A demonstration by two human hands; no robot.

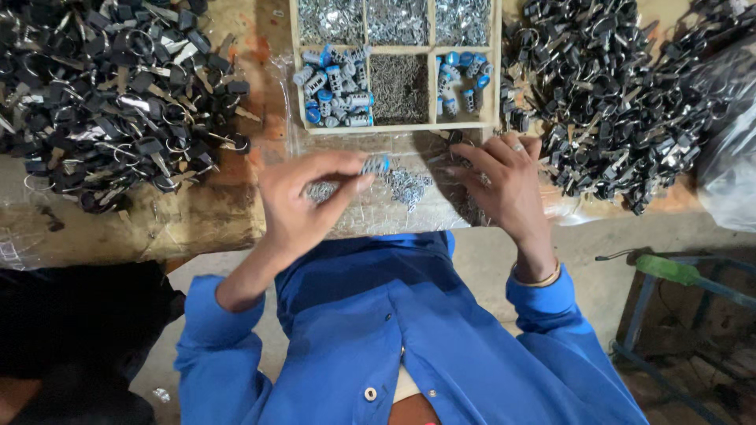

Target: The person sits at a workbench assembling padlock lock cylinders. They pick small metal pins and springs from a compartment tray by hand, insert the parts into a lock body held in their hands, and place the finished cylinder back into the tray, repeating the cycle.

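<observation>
Left hand (303, 201) pinches a blue-capped cylinder (376, 164); right hand (504, 185) spread, apparently empty, below the wooden tray (398, 126).

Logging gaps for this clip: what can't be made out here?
Head view only:
- Left hand pinches a blue-capped cylinder; fingers hide its lower end.
- Small metal pieces on the plastic sheet: too small to identify.
- Right hand: its fingertips hide whatever they touch.
- Wooden tray: top compartments cut off by the frame edge.

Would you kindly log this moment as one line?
left hand: holds blue-capped cylinder | right hand: on small metal parts | wooden tray behind
</observation>
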